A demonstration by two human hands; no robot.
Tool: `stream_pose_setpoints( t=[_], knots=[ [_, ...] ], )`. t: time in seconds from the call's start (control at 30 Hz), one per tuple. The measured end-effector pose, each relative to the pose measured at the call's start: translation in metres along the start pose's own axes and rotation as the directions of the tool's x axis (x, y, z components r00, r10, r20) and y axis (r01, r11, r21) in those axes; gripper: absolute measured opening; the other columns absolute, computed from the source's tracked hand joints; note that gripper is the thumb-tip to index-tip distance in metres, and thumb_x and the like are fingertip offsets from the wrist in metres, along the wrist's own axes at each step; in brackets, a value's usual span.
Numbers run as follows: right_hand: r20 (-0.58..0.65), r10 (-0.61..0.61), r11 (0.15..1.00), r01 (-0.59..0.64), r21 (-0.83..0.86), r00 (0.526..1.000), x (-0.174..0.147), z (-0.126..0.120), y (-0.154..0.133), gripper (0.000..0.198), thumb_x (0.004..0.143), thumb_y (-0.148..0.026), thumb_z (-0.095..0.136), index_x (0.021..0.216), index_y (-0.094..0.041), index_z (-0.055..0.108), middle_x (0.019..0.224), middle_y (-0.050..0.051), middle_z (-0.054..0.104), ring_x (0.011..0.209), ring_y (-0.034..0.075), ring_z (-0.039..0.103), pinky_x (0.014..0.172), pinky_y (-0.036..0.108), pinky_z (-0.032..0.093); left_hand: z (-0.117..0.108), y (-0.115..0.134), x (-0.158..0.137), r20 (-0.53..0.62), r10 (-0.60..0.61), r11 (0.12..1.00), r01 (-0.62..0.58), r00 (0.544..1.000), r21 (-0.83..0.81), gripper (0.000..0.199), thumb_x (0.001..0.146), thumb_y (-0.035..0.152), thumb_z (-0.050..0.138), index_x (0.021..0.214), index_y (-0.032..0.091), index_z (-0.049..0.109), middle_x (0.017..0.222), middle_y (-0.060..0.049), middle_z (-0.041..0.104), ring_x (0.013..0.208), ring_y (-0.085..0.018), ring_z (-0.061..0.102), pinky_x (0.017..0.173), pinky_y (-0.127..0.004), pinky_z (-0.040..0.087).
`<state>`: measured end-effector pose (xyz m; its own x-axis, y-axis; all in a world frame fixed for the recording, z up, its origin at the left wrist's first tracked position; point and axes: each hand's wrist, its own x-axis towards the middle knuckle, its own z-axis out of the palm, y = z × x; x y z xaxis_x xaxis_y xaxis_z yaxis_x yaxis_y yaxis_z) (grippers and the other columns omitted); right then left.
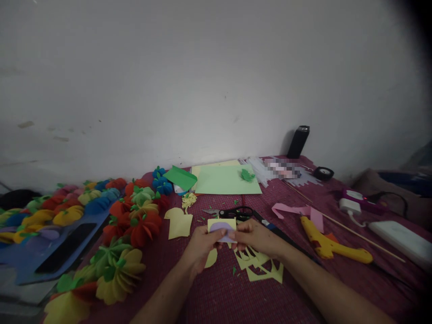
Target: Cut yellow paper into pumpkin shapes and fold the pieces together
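Note:
In front of me, my left hand (201, 243) and my right hand (252, 235) grip a small yellow sheet (231, 222) with a rounded purple piece (221, 227) laid flat against its near face. Both thumbs press on the purple piece, while the other fingers are mostly hidden behind. Just beyond the hands lie black-handled scissors (239, 212), blades pointing left. Below my right wrist are yellow offcuts (265, 272) with curved openings. A rounded yellow cutout (211, 258) lies beside my left hand, and a larger yellow piece (178, 224) rests farther left.
Colourful pumpkin-like paper crafts (145, 225) crowd the left, near a dark phone-like slab (65, 248). A pale green sheet (222, 180) lies by the wall. To the right are a yellow glue gun (332, 248), pink strip (316, 219), thin stick (357, 234) and black bottle (298, 143).

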<state>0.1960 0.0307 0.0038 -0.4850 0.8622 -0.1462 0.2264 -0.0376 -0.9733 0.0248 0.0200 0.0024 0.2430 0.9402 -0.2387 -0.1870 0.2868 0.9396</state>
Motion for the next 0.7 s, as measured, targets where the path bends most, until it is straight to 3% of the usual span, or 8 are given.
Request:
stream_pose_setpoints(
  t=[0.13, 0.37, 0.7],
  knots=[
    [-0.045, 0.026, 0.997, -0.022, 0.080, 0.999, -0.002, -0.003, -0.007, 0.039, 0.072, -0.050, 0.055, 0.061, -0.013, 0.065, 0.058, 0.002, 0.063, 0.048, 0.008, 0.051, 0.051, 0.019, 0.042, -0.001, 0.000, -0.001, -0.034, 0.007, 0.999, -0.008, 0.999, -0.031, 0.030, 0.058, 0.034, 0.071, 0.073, 0.009, 0.068, 0.067, -0.007, 0.063, 0.057, -0.011, 0.050, 0.051, -0.023, 0.034],
    [0.067, -0.024, 0.994, 0.016, 0.110, 0.997, -0.006, -0.005, -0.010, 0.030, 0.069, -0.042, 0.061, 0.069, -0.013, 0.066, 0.062, 0.001, 0.063, 0.052, 0.007, 0.053, 0.055, 0.019, 0.042, -0.006, 0.003, 0.001, -0.061, -0.097, 0.977, 0.084, 0.993, -0.195, 0.027, 0.055, 0.030, 0.074, 0.071, 0.010, 0.065, 0.062, -0.004, 0.061, 0.051, -0.007, 0.048, 0.051, -0.022, 0.036],
    [0.053, -0.054, 0.990, 0.047, 0.130, 0.997, -0.007, -0.003, -0.012, 0.022, 0.072, -0.035, 0.059, 0.069, -0.014, 0.065, 0.063, 0.000, 0.062, 0.054, 0.007, 0.053, 0.057, 0.020, 0.044, -0.005, 0.003, 0.001, -0.009, -0.178, 0.950, 0.170, 0.984, -0.262, 0.024, 0.056, 0.027, 0.075, 0.069, 0.011, 0.064, 0.057, -0.001, 0.059, 0.047, -0.006, 0.046, 0.049, -0.021, 0.036]
  ],
)
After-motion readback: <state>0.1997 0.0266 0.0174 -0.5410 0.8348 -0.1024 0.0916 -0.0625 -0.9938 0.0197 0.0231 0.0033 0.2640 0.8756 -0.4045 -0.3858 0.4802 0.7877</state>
